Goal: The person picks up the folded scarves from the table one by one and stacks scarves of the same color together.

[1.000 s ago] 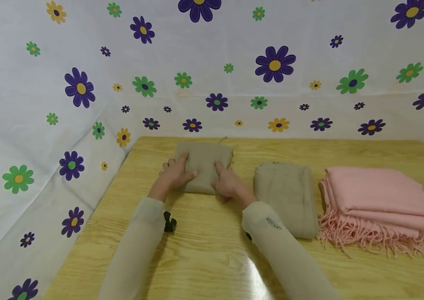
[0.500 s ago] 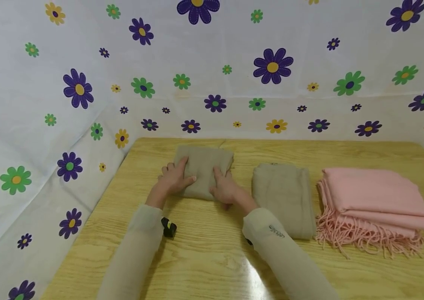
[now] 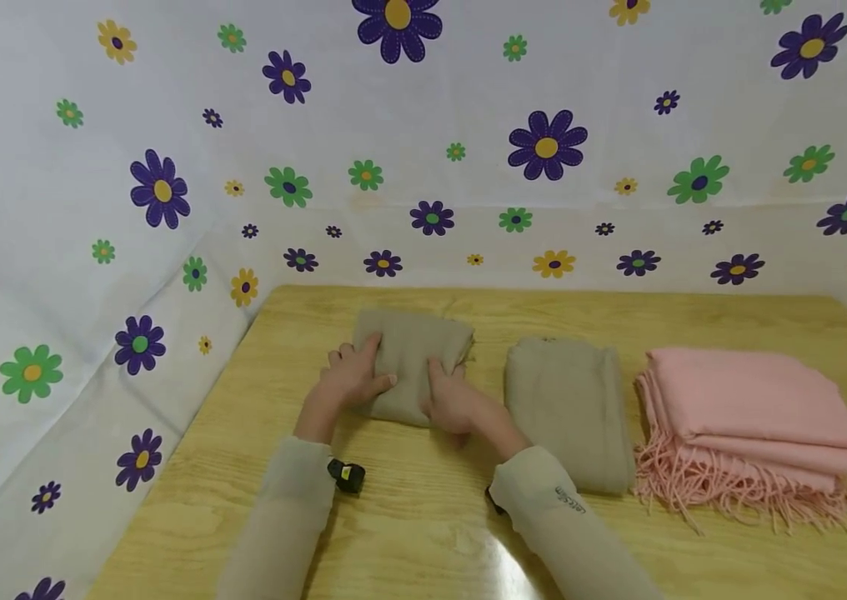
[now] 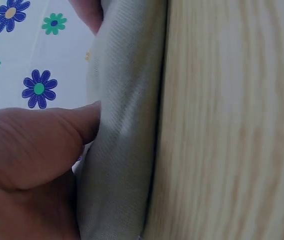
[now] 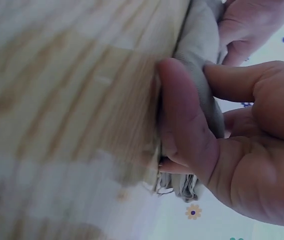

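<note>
A folded beige scarf (image 3: 412,354) lies flat towards the table's back left, turned slightly, with loose threads at its right edge. My left hand (image 3: 348,377) holds its left side; in the left wrist view the thumb (image 4: 36,145) presses on the cloth, while the outer fingers are partly hidden. At the right front corner my right hand (image 3: 461,402) pinches the scarf, the thumb on top and a finger (image 5: 184,110) against the lower edge by the table, as the right wrist view shows. Close beside the right forearm lies a second folded beige cloth (image 3: 566,417).
A folded pink scarf (image 3: 754,396) with long fringe lies at the right. The wooden table (image 3: 408,517) meets flower-patterned white sheeting (image 3: 363,108) along its back and left. A black wrist camera (image 3: 347,477) sits by the left cuff.
Both hands have drawn the beige scarf a little nearer, and it has turned slightly clockwise. The view has tilted up a little. The second beige cloth and the pink scarf stay put.
</note>
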{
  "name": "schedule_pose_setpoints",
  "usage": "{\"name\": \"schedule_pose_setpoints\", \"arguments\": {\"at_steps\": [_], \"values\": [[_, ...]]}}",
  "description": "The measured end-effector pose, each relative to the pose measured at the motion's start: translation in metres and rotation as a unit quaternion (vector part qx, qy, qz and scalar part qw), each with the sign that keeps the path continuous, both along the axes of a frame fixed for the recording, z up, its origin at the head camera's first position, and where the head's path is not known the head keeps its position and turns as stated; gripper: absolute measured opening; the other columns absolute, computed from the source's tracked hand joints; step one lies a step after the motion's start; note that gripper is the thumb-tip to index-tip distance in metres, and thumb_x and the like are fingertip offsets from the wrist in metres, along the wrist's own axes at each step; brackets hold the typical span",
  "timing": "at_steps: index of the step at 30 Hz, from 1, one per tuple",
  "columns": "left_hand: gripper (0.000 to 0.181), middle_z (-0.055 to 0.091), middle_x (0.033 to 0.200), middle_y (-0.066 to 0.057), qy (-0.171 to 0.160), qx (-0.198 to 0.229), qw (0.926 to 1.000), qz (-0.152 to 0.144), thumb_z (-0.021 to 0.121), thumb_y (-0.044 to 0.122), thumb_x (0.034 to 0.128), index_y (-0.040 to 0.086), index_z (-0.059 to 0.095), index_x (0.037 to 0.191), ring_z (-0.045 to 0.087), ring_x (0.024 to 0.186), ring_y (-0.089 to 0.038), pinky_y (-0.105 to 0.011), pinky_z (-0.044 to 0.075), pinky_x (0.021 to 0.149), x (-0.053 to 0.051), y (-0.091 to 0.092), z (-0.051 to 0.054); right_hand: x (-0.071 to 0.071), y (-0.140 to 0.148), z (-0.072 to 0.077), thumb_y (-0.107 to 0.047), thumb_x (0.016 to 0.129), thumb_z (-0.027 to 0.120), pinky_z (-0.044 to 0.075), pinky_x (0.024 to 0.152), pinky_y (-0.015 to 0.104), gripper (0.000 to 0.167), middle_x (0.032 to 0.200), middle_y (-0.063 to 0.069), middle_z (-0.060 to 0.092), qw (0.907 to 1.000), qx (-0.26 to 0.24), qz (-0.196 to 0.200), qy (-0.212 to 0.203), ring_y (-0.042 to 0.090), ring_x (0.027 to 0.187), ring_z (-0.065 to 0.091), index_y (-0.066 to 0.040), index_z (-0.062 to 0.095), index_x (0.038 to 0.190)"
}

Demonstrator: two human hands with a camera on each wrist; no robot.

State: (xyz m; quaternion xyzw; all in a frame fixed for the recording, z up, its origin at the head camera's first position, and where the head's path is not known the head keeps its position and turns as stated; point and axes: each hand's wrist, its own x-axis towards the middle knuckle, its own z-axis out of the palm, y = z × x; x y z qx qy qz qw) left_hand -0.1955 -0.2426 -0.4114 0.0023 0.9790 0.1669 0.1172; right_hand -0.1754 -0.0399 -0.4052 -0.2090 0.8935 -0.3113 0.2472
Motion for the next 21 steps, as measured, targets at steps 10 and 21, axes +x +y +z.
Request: {"name": "schedule_pose_setpoints", "arguments": {"at_steps": [10,21], "values": [[0.078,0.028,0.144,-0.042,-0.001,-0.015,0.9999,-0.006,0.061,0.038,0.0985,0.006,0.021,0.157,0.028,0.133,-0.056,-0.066,0.037,0.1,0.008,0.008,0.004,0.009,0.004,0.001,-0.02,0.106,0.047,0.047,0.042,0.03,0.071,0.15,0.044,0.012,0.9999,0.013,0.001,0.009,0.022,0.045,0.057,-0.005,0.003,0.158],[0.077,0.033,0.141,-0.041,-0.005,-0.019,0.9998,-0.003,0.063,0.038,0.0975,0.006,0.023,0.156,0.034,0.13,-0.055,-0.064,0.041,0.096,0.015,0.014,0.007,0.015,0.003,0.0,-0.021,0.105,0.05,0.048,0.041,0.029,0.074,0.151,0.043,0.01,0.9992,0.039,0.004,0.011,0.02,0.045,0.058,-0.003,0.002,0.158]]}}
